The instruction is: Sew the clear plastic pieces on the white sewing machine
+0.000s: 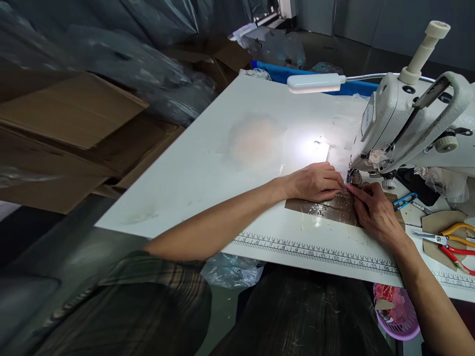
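My left hand [316, 182] rests on the table just left of the needle area of a white sewing machine [393, 118]. Its fingers are curled together, and whatever lies under them is hidden. From the right, my right hand [376, 210] reaches in with index finger and thumb closed near the presser foot [349, 175]. The fingertips of both hands almost meet there, over something too small to make out. Beneath both hands is a shiny brown sheet [309, 209] that lies flat on the white table [208, 163].
A lamp [316, 83] lights the table. Right of my right hand are blue thread snips [404, 200], a black phone-like object [417, 187], orange-handled scissors [440, 238] and red-handled pliers [454, 257]. A printed ruler [311, 252] runs along the front edge. Cardboard boxes [74, 113] stand left; a purple basket [403, 326] sits below.
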A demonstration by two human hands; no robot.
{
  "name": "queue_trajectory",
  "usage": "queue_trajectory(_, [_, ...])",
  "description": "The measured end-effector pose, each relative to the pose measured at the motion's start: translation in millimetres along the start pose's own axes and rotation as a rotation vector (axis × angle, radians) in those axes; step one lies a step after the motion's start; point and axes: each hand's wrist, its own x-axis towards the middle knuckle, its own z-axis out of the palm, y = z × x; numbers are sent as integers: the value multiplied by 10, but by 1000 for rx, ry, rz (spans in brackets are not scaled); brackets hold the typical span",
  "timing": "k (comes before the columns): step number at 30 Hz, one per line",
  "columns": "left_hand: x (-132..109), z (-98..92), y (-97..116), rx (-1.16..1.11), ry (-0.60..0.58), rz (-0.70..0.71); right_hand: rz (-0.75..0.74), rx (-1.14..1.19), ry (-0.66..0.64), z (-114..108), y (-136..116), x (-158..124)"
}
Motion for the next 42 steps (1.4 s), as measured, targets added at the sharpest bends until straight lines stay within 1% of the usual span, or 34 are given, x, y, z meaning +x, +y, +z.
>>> queue_trajectory(3, [-2,5,-3,-9,8,19,3,-26,4,3,-8,0])
queue_trajectory(7, [-5,9,-7,10,83,78,-1,-50,5,-1,-12,0])
queue_trajectory(9, [-2,2,-7,23,93,96,-4,-62,4,-6,-13,2])
queue_trajectory(15, [34,-53,10,31,36,90,-27,-55,2,-32,-19,12])
queue_trajectory(20, [45,-103,49,6,-53,22,-45,-94,-27,-61,-49,32])
queue_trajectory(30, [31,-117,74,-30,-35,4,34,-153,-70,-83,-137,91])
queue_trajectory(33, [38,-133,81,-14,-81,-26,57,-192,-91,-91,-164,108])
queue_trajectory(36, [50,-148,96,32,-129,-57,45,-205,-97,-96,-175,103])
queue_trajectory(42, [66,-142,131,142,-135,-67,39,-232,-71,-84,-176,83])
